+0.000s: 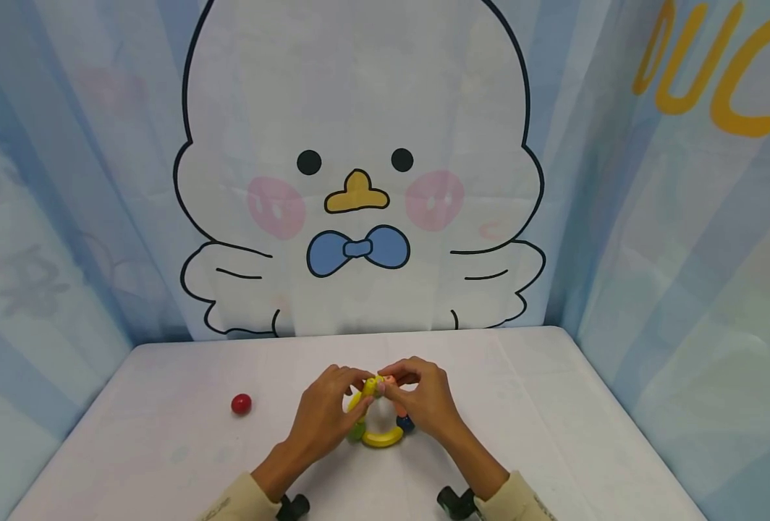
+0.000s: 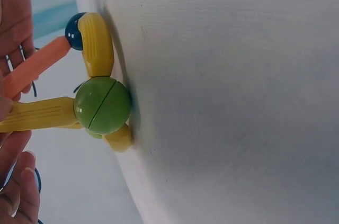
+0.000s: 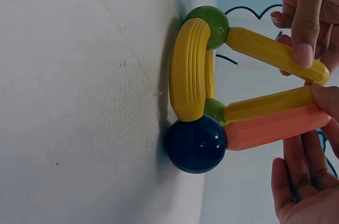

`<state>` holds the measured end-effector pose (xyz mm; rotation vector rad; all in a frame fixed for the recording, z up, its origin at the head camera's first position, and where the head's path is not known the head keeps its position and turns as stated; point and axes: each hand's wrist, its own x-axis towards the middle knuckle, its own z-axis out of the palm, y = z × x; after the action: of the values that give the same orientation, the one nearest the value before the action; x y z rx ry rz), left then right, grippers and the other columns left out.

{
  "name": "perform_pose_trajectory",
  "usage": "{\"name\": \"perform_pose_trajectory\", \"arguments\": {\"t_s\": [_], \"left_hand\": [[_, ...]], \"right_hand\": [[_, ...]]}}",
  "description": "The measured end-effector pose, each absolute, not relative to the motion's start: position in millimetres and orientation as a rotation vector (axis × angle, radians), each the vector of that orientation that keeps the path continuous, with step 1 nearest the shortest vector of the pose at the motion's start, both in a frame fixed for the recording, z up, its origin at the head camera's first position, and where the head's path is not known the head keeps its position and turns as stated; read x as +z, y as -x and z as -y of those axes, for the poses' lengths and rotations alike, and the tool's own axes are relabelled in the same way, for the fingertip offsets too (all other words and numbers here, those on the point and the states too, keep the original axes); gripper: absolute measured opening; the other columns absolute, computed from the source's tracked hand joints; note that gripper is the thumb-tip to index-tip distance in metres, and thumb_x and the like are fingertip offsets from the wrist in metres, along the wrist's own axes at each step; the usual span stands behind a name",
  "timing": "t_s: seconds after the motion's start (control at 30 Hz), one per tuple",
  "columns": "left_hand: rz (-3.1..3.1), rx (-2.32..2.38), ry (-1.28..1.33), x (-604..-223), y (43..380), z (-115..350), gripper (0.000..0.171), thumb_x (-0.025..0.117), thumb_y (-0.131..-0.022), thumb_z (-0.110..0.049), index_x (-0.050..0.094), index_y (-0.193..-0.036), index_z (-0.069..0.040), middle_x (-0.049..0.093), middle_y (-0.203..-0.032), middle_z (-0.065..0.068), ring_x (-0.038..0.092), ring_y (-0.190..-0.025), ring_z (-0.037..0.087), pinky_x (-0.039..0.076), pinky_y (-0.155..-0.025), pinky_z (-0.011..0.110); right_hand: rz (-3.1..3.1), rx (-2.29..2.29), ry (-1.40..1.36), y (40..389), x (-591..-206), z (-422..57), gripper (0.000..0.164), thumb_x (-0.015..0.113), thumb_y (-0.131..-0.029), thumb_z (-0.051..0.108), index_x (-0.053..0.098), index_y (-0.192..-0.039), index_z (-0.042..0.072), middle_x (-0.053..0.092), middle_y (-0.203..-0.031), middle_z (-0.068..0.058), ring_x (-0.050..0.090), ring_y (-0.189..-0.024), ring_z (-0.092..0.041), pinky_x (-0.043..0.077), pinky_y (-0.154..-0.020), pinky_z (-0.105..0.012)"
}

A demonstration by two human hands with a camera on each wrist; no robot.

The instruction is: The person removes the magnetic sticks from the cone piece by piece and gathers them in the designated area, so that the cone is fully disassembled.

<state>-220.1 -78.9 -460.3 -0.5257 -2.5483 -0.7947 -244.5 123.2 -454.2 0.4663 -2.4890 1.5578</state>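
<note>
Both hands are at the top of a toy frame built from balls and sticks on the table. My left hand [image 1: 326, 409] pinches the upper end of a yellow stick [image 3: 275, 52] that rises from a green ball [image 2: 103, 105]. Opposite it, my right hand [image 1: 427, 398] grips the upper ends of an orange stick [image 3: 275, 127] and a second yellow stick [image 3: 270, 103]. The orange stick leans up from a dark blue ball [image 3: 196, 144]. A curved yellow piece [image 1: 382, 438] joins the blue and green balls along the tabletop. Fingers partly hide the upper stick ends.
A red ball [image 1: 242, 404] lies apart on the white-covered table [image 1: 554, 434], left of the hands. Behind the table hangs a curtain with a cartoon duck [image 1: 359, 108]. A dark device [image 1: 457, 503] is worn at the right wrist.
</note>
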Motion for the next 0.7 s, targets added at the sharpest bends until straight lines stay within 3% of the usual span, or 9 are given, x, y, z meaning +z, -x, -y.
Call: {"name": "perform_pose_trajectory", "arguments": {"t_s": [0.7], "left_hand": [[2.559, -0.841, 0.43, -457, 211, 104, 0.037, 0.092, -0.084, -0.02, 0.073, -0.115, -0.023, 0.072, -0.096, -0.01, 0.059, -0.082, 0.009, 0.047, -0.069, 0.021]], "right_hand": [[2.526, 1.51, -0.417, 243, -452, -122, 0.016, 0.087, -0.09, 0.021, 0.082, -0.104, 0.026, 0.073, -0.099, 0.007, 0.069, -0.091, -0.011, 0.058, -0.082, -0.022]]}}
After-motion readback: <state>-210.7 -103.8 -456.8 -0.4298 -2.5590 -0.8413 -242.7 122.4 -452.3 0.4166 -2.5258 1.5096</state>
